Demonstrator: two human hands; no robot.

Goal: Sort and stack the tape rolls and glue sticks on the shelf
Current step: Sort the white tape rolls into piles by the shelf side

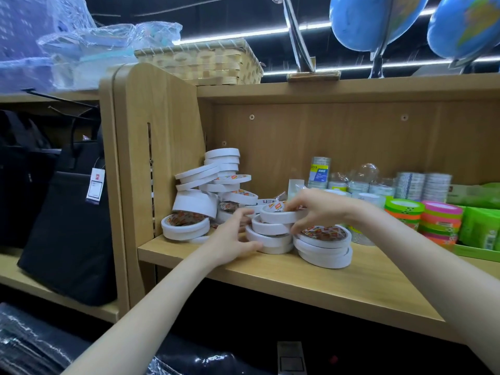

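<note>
In the head view, a wooden shelf (338, 280) carries white tape rolls. At its far left a leaning pile of rolls (213, 185) rests against the side panel, most lying flat, several tilted, one wide roll (195, 203) tipped with its opening downward. In the middle stands a short stack of rolls (270, 236), each flat with its hole facing up. The left hand (234, 239) presses curled fingers against the left side of this stack near its base. The right hand (313, 209) grips the top roll (278, 215) of that stack, fingers over its right rim. Just right, a second stack (323, 246) lies flat, slightly skewed, its printed core showing. Far right, neon tape rolls (422, 219) are stacked beside a green tray (476, 251) holding green packets. Clear tape packs (422, 185) stand behind. A woven basket (200, 63) sits on top of the shelf unit.
</note>
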